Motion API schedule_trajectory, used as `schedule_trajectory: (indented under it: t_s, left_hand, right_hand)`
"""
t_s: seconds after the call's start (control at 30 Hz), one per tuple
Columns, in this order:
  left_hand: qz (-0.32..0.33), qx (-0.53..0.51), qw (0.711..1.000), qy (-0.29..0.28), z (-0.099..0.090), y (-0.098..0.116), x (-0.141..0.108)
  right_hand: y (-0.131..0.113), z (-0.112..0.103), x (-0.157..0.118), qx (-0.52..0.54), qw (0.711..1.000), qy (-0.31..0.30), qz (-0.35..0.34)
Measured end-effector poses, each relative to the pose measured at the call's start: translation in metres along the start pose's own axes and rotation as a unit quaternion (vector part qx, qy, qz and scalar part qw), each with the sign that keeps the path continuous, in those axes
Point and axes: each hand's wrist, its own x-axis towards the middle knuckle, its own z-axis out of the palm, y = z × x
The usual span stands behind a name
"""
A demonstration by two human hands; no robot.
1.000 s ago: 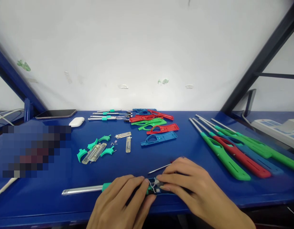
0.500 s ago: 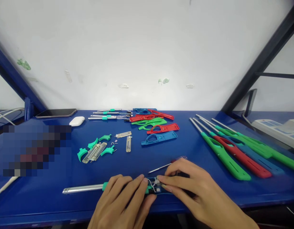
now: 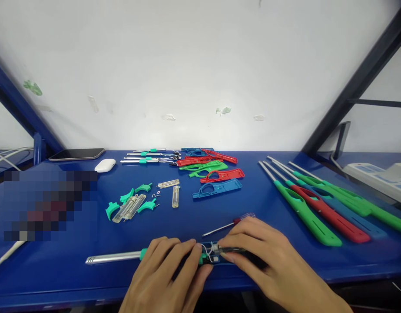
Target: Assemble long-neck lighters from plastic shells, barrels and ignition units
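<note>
Near the table's front edge lies a lighter with a metal tube (image 3: pixel 114 258), a teal collar and a blue half-shell (image 3: pixel 205 247) whose inside faces up. My left hand (image 3: pixel 169 269) covers its middle, fingers pressed round it. My right hand (image 3: pixel 262 256) grips the shell's right part, with thumb and fingertips at a clear, dark-looking piece (image 3: pixel 231 250) inside it. White wires (image 3: pixel 207 251) and a small white block show between the hands. A screwdriver (image 3: pixel 220 229) with a red and clear handle lies just behind my right hand, partly covered by it.
Lighters (image 3: pixel 314 217) in green, red and blue lie at the right. Open half-shells (image 3: pixel 218 189) and metal tubes (image 3: pixel 141 161) are at the back. Teal triggers (image 3: pixel 112 210), clear tanks (image 3: pixel 176 197) and tiny parts lie left of centre. A phone (image 3: pixel 77 154) and white case (image 3: pixel 105 165) sit back left.
My right fingers have shifted slightly and parted, so more of the dark piece between them shows. My left hand stays nearly in place on the lighter.
</note>
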Motion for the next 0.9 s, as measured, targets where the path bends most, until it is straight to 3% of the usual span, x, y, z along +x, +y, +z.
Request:
schedule_trajectory:
  t_s: [0.23,0.6,0.9]
  left_hand:
    - [-0.076,-0.047,0.996,0.002,0.0,0.006,0.014]
    - [-0.067,-0.028,0.997,-0.013,0.003,0.006,0.01]
    - [-0.075,-0.049,0.996,0.009,0.002,0.007,0.012]
  right_hand:
    - [0.0,-0.001,0.002,0.002,1.0,-0.016,0.001]
    - [0.002,0.0,0.001,-0.001,1.0,-0.014,0.005]
    - [0.002,0.0,0.002,0.001,1.0,-0.013,0.007]
